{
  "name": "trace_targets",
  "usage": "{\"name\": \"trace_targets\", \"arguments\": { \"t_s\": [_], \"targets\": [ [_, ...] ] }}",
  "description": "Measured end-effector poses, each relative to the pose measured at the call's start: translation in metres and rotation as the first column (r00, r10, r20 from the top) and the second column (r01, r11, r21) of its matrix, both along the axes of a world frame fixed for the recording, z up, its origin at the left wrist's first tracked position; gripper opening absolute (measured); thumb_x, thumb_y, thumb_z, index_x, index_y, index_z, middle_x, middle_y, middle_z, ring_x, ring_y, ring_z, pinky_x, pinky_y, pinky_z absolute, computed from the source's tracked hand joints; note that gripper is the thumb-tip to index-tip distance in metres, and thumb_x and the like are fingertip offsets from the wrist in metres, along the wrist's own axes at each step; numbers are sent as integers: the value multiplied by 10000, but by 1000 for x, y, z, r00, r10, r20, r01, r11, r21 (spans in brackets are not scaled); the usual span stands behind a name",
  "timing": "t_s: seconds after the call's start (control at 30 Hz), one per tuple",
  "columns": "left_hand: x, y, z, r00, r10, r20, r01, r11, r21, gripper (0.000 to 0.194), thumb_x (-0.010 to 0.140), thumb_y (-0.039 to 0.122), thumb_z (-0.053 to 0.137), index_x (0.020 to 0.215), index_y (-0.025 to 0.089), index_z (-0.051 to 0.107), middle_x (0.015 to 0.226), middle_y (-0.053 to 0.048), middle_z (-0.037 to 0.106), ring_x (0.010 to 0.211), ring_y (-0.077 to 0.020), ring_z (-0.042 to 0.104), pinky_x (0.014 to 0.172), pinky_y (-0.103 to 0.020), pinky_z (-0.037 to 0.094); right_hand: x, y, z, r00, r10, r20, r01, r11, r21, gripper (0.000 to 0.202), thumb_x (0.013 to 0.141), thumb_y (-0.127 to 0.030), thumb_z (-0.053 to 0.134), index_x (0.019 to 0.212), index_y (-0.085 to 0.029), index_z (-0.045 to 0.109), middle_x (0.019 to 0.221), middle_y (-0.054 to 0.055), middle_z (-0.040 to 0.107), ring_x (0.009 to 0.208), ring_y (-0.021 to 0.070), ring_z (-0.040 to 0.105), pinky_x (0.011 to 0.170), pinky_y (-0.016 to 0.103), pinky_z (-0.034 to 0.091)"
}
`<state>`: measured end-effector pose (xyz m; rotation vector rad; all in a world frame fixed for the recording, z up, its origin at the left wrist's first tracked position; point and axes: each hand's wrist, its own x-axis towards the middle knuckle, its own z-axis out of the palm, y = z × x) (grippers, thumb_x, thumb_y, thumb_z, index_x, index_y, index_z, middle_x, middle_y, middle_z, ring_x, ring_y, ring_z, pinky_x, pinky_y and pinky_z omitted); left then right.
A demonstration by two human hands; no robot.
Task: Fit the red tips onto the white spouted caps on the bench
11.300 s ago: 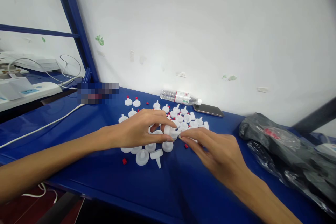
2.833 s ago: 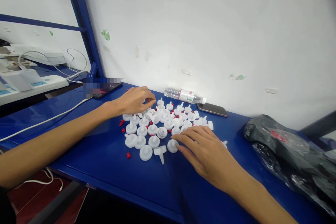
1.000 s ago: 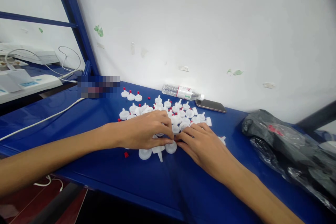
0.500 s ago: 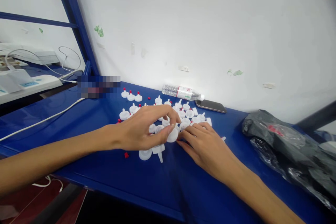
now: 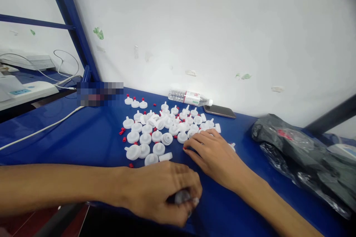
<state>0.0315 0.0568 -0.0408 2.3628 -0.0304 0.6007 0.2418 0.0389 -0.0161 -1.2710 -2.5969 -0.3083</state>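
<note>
Many white plastic nozzle caps [image 5: 145,138], round with pointed spouts, lie loosely piled on the blue table [image 5: 91,133]. Small red tip caps [image 5: 124,139] are scattered among them. Near the table's front edge, my left hand [image 5: 164,189] is closed around a white nozzle cap [image 5: 183,196], blurred by motion and partly hidden by the fingers. My right hand [image 5: 214,152] rests at the pile's right front edge, fingers bent and drawn together. A bit of a red tip cap [image 5: 184,148] shows at its thumb and index fingertips.
A clear plastic bottle [image 5: 191,98] lies against the wall, beside a dark phone [image 5: 219,111]. On the right is a dark plastic bag [image 5: 294,155]. Three red-tipped nozzle caps [image 5: 135,103] stand in a row at the back left. A white cable [image 5: 41,129] crosses the left side.
My left hand has moved from above the pile down toward the table's front edge with the white nozzle cap. My right hand has stayed nearly in place; the view has shifted slightly.
</note>
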Motion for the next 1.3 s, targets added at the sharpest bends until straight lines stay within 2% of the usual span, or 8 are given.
{"name": "trace_targets", "arguments": {
  "t_s": [0.33, 0.5, 0.6, 0.73, 0.83, 0.93, 1.07, 1.3],
  "targets": [
    [1, 24, 15, 982, 174, -79, -185, 967, -173, 26, 913, 190, 597, 890, 198, 589, 705, 36, 643, 531, -79, 489, 521, -193, 408, 6, 0, 4, 984, -89, -156, 105, 990, 96, 86, 1004, -199, 609, 1019, -203, 693, 892, 45, 750, 857, 243, 680, 794, 390, 442],
    [2, 24, 16, 955, 276, -109, -288, 950, -119, 212, 1008, 330, 582, 938, 173, 706, 918, -41, 665, 709, -110, 585, 659, -224, 471, 7, -3, 13, 852, -211, -480, 162, 976, -142, 102, 978, -205, 641, 1012, -255, 723, 913, -24, 801, 814, 188, 751, 726, 313, 522],
    [1, 23, 18, 958, 267, -103, -277, 954, -110, 358, 1078, 325, 424, 874, 169, 673, 871, -41, 644, 785, -133, 608, 767, -251, 486, 7, -5, 21, 775, -238, -585, 112, 964, -243, 120, 952, -199, 666, 969, -276, 756, 890, -52, 807, 789, 155, 760, 671, 263, 527],
    [-3, 20, 24, 947, 263, -183, -290, 946, -144, 490, 1116, 366, 242, 854, 177, 612, 746, -9, 599, 686, -130, 576, 726, -265, 470, 8, -8, 32, 667, -277, -692, 20, 935, -354, 79, 918, -267, 723, 950, -287, 793, 888, -32, 804, 786, 153, 744, 637, 244, 537],
    [-5, 19, 25, 953, 236, -192, -268, 950, -163, 358, 1090, 445, 354, 933, 193, 555, 709, 32, 524, 607, -121, 498, 617, -257, 418, 7, -11, 39, 599, -304, -741, -103, 888, -448, 101, 926, -326, 725, 967, -276, 801, 859, -12, 796, 764, 163, 733, 651, 260, 553],
    [-5, 19, 23, 964, 223, -146, -245, 957, -155, 208, 1062, 406, 460, 1049, 206, 516, 707, 60, 471, 573, -110, 422, 570, -249, 362, 4, -14, 43, 600, -301, -741, -196, 843, -501, 131, 939, -344, 715, 988, -262, 805, 866, -2, 798, 749, 162, 718, 646, 263, 540],
    [-4, 19, 21, 960, 235, -152, -254, 959, -122, 189, 1080, 351, 425, 1128, 203, 531, 794, 36, 519, 663, -119, 457, 644, -253, 387, 0, -16, 41, 647, -282, -708, -231, 813, -534, 110, 929, -295, 726, 984, -270, 818, 939, -7, 810, 835, 159, 716, 694, 245, 522],
    [-6, 18, 25, 933, 278, -230, -322, 929, -183, 260, 1087, 406, 401, 1145, 204, 555, 811, 28, 547, 671, -128, 477, 646, -261, 413, 11, -18, 49, 650, -269, -711, -107, 893, -436, 85, 923, -335, 744, 958, -303, 814, 889, -44, 795, 786, 137, 680, 696, 236, 500]
  ]
}}
